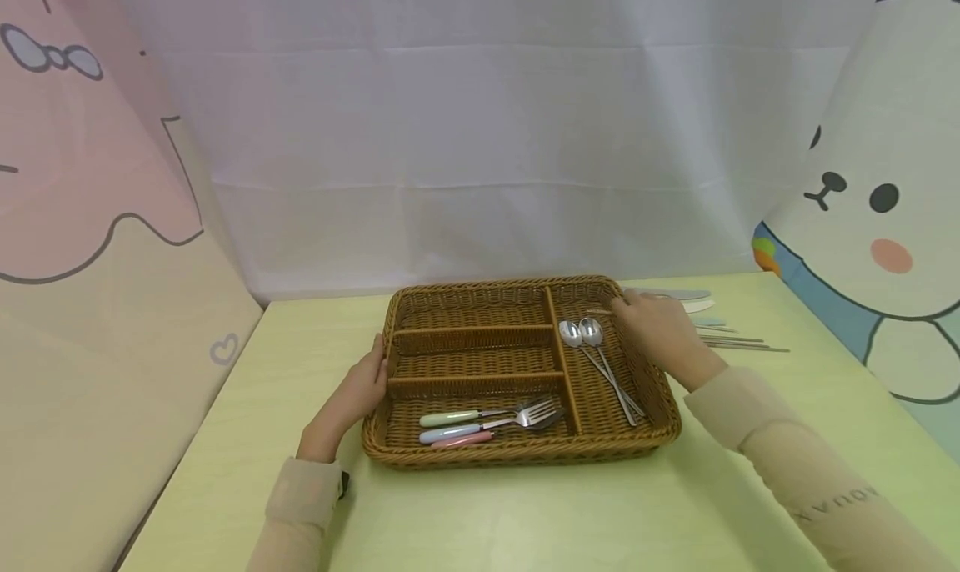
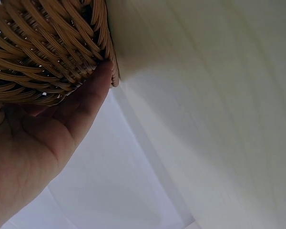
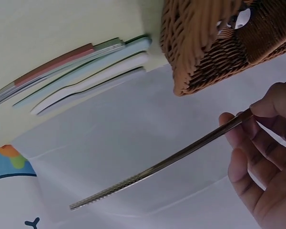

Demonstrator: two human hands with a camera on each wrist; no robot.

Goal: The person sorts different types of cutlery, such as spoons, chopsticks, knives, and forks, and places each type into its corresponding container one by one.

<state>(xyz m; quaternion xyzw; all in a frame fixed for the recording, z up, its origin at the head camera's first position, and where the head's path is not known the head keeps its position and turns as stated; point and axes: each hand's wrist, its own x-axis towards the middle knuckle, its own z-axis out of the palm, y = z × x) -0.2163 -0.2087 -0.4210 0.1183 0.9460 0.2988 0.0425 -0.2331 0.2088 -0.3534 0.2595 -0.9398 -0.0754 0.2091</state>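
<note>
A brown wicker cutlery basket (image 1: 480,455) stands on the table. My left hand (image 1: 363,386) rests against its left wall, and in the left wrist view the fingers (image 2: 88,102) lie fairly straight along the outside of the weave. Above the right compartment, my right hand (image 1: 660,330) pinches a metal chopstick (image 3: 181,153) at one end between thumb and fingertips. Its long patterned shaft extends away from the hand. Two metal spoons (image 1: 591,332) lie crossed in that compartment. Forks (image 1: 450,432) with green, blue and pink handles fill the front left compartment.
To the right of the basket, pale knives (image 3: 93,81) lie on the table (image 1: 247,472), with more chopsticks (image 1: 738,343) nearer me. A white curtain (image 1: 480,138) hangs behind the table, and printed cartoon cloth (image 1: 885,222) covers the sides.
</note>
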